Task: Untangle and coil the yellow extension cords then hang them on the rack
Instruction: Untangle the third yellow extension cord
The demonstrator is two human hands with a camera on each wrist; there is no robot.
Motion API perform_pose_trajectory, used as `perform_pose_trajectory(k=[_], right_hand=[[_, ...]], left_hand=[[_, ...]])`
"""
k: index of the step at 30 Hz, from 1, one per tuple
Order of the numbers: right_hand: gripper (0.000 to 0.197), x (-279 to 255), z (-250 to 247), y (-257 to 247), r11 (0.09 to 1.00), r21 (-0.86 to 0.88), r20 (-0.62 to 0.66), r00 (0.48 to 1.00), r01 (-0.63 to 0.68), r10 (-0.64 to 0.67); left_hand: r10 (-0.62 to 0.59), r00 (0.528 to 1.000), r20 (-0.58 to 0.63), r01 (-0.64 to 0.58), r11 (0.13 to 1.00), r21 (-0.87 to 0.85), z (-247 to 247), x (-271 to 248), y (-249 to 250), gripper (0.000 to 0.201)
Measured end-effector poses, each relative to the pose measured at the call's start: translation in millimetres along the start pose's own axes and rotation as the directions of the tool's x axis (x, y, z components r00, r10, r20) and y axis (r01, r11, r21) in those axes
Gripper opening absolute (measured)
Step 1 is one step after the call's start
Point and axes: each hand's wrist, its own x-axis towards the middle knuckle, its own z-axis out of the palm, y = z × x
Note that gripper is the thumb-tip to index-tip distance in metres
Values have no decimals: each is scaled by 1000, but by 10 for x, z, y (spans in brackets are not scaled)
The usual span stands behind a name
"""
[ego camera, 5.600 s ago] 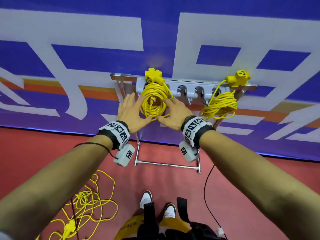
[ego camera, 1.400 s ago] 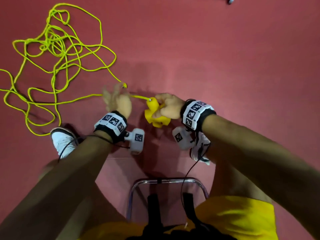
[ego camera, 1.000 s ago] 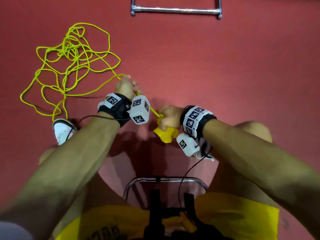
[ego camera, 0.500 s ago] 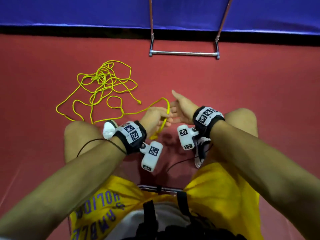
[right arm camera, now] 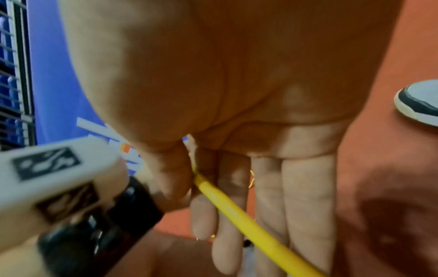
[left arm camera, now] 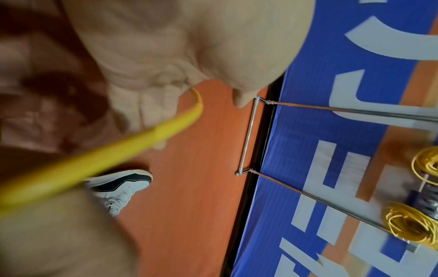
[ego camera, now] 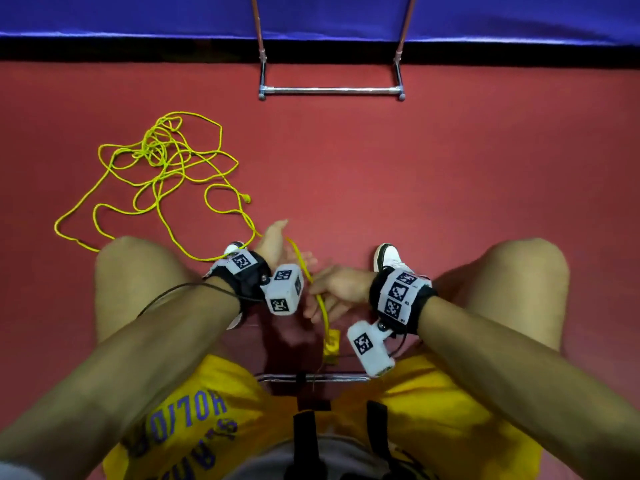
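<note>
Thin yellow extension cord (ego camera: 162, 174) sprawled in loose tangled loops across red floor (ego camera: 415, 174), one strand drawn taut between knees, socket block (ego camera: 331, 344) dangling below. Pinched between thumb and forefinger of right hand (ego camera: 337, 289); draped over left hand (ego camera: 273, 244), fingers loosely extended.

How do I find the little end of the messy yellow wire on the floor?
Start at the silver rack foot bar by the blue wall, then look down-left to the tangled yellow cord on the red floor. At the tangle's right edge sits a small rounded yellow tip, the only loose end lying on the floor.
</note>
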Motion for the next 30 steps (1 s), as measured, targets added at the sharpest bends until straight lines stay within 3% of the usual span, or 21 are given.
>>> perform_pose_trajectory(k=[2,5,6,8,10,14,16,18,20,22,24,27,29,30], right_hand=[[19,-11,42,24,995,-93,32,999,-34,37],[16,134,-202,6,952,-307,-128,992,-17,-23],[17,202,-319,-19,961,-278,-213,974,12,-73],[20,304,-542,-101,995,16,-437,896,102,-85],[17,399,-689,-176,935,285,-540,841,209,-23],[39,563,-658,-216,863,468,-375,927,189,0],[27,631,-572,-271,787,554,-370,927,271,-59],[12,628,-558,-381,766,552,-385,916,329,-116],[8,595,-620,-457,796,511,-343,926,326,-158],[14,534,-661,-456,837,474,-257,952,274,-166],[22,473,-640,-406,880,418,-132,974,225,-186],[23,394,-518,-312,954,244,106,973,174,-205],[20,337,-496,-239,988,85,137,980,131,-142],[20,316,-513,-215,995,18,92,991,98,-99]], left_hand=[[12,999,44,-10,998,-55,29,37,-1,49],[162,987,-16,-163,984,-69,97,127,-7,28],[194,981,-9,-194,981,-19,101,131,-13,24],[179,978,104,-185,982,46,126,107,-26,20],[155,955,255,-188,976,111,151,28,-22,16],[119,910,396,-258,912,320,193,-108,-105,17],[68,920,386,-230,891,391,187,-120,-182,20],[33,959,282,-151,900,410,155,-83,-196,21],[71,992,107,-101,947,306,62,40,-148,18],[99,995,-24,-96,989,114,-60,183,-45,21],[93,996,-18,-94,992,-86,-134,278,57,36],[172,985,16,-156,924,-348,-120,324,168,47],[205,976,-69,-215,891,-400,-71,375,164,46],[222,969,-105,-245,905,-348,-50,397,127,44]])
